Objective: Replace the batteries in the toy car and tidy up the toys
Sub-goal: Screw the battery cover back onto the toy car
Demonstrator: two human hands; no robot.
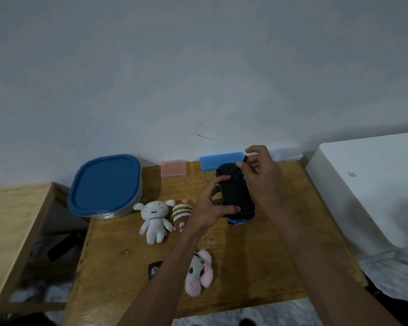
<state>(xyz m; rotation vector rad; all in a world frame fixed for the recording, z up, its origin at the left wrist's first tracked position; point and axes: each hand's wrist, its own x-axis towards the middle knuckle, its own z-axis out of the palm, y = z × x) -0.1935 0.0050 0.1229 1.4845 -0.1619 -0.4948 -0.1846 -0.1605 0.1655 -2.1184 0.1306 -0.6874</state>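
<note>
A black toy car with a blue end lies upside down on the wooden table. My left hand grips its left side. My right hand pinches a thin dark screwdriver whose tip points down at the car's underside. A white plush dog and a striped brown plush lie left of the car. A pink and white plush lies near the front, partly behind my left forearm.
A blue-lidded container stands at the table's back left. A pink box, a blue box and a clear box line the wall. A small black card lies near the front. A white bin stands at right.
</note>
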